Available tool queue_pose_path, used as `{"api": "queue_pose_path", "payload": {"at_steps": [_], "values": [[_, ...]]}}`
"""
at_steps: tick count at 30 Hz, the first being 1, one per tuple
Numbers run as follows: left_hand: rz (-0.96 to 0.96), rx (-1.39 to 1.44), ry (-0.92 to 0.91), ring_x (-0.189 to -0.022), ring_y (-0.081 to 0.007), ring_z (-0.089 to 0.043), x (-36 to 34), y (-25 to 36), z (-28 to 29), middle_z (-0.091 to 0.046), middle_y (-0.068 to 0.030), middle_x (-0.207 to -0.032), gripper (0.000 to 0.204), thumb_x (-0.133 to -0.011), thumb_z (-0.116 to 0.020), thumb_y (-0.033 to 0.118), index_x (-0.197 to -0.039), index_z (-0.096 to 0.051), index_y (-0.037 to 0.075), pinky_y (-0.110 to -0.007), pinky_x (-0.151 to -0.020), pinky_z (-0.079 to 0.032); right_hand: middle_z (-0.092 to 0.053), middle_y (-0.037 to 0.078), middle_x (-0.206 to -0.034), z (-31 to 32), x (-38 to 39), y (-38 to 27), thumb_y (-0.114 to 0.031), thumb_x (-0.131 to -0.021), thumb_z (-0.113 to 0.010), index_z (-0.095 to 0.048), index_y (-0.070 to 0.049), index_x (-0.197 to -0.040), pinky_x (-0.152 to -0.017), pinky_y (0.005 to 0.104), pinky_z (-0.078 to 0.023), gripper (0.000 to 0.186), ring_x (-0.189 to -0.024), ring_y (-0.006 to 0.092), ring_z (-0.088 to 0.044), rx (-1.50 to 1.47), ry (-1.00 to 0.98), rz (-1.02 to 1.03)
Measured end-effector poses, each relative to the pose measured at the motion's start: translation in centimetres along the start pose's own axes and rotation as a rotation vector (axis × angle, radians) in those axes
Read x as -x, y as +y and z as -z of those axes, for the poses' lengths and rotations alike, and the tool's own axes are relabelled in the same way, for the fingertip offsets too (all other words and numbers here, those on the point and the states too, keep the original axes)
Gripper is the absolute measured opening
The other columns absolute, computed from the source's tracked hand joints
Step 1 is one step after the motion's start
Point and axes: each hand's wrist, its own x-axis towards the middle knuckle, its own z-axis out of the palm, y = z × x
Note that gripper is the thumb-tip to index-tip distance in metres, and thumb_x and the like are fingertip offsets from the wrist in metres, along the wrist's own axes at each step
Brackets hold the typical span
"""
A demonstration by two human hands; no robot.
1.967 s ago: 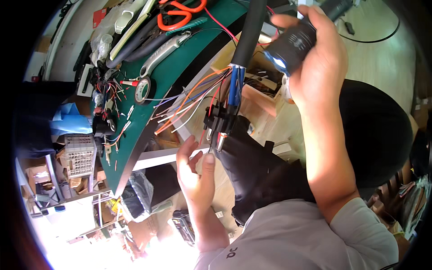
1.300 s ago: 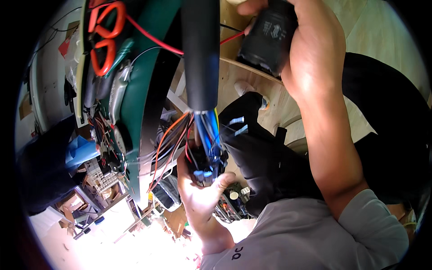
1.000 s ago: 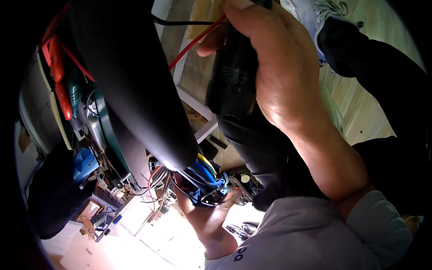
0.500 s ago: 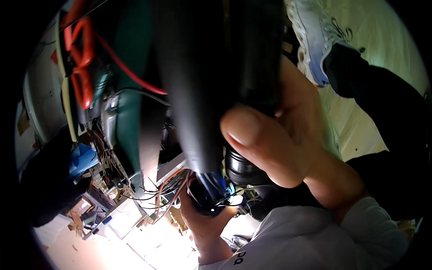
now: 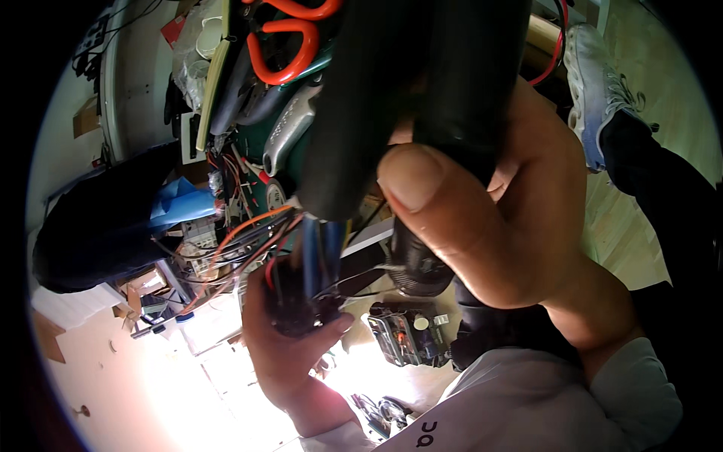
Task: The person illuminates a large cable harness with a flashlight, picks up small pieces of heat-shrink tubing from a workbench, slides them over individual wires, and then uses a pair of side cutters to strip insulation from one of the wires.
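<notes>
Close to the camera, my right hand [image 5: 497, 218] is closed round a thick black tube-like piece [image 5: 471, 68], its thumb pressed along the side. A second dark tube [image 5: 343, 135] runs beside it, and I cannot tell whether the two are joined. A ribbed black end [image 5: 414, 264] shows below the right thumb. Farther down, my left hand [image 5: 294, 331] is curled round a small dark part that blue wires [image 5: 322, 260] run into. Shadow hides that part's shape. Thin orange and dark wires [image 5: 233, 241] spread leftward from there.
Orange-handled scissors [image 5: 285, 56] and a silver utility knife [image 5: 290, 128] lie at the upper left, with a blue sheet [image 5: 181, 205] lower down. An electronic circuit unit [image 5: 410, 335] sits below the hands. A white shoe [image 5: 591, 98] is at the upper right.
The view has shifted, so the scissors and knife appear farther right and clearer. My left hand appears farther left, still at the wires. The circuit unit has come into sight. The right hand keeps its grip.
</notes>
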Motion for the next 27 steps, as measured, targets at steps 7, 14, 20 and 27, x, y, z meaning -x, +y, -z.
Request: {"api": "queue_pose_path", "payload": {"at_steps": [7,14,20,27], "values": [[0.142,0.214,0.020,-0.092,-0.0175,-0.063,1.7,-2.4,-6.9,-0.062,-0.0128,-0.103,0.078,-0.046,-0.083,0.001,-0.115,-0.048,-0.002,-0.031,-0.081,-0.052,-0.057,0.001,-0.073,1.0,2.0,0.4,-0.017,-0.087,-0.062,-0.054,0.002,-0.104,-0.057,0.0218,-0.038,0.027,-0.062,0.0064,-0.051,-0.041,0.345,-0.167],[-0.019,-0.097,-0.170,-0.100,-0.0212,-0.062,1.0,-5.0,-7.7,-0.057,-0.0144,-0.115,0.101,-0.043,-0.087,0.005,-0.132,-0.040,-0.003,-0.033,-0.085,-0.053,-0.056,0.003,-0.070,4.5,3.1,1.9,-0.016,-0.084,-0.065,-0.051,0.003,-0.102,-0.052,0.0249,-0.039,0.029,-0.057,0.0108,-0.052,0.027,0.448,-0.186],[0.266,0.147,-0.002,-0.110,-0.0258,-0.056,3.7,-1.4,-8.9,-0.059,-0.0112,-0.118,0.094,-0.044,-0.077,-0.016,-0.130,-0.044,0.005,-0.038,-0.092,-0.050,-0.056,0.006,-0.067,4.8,3.2,2.8,-0.015,-0.081,-0.067,-0.049,0.003,-0.099,-0.048,0.0275,-0.039,0.032,-0.053,0.0146,-0.053,0.020,0.447,-0.248],[0.269,0.165,0.016,-0.103,-0.0256,-0.059,2.5,-2.9,-10.7,-0.061,-0.0105,-0.113,0.097,-0.039,-0.077,-0.017,-0.129,-0.048,0.006,-0.035,-0.089,-0.050,-0.055,0.008,-0.063,6.8,3.7,4.2,-0.015,-0.077,-0.070,-0.046,0.004,-0.096,-0.042,0.0305,-0.040,0.035,-0.047,0.0190,-0.055,0.105,0.532,-0.204]]}}
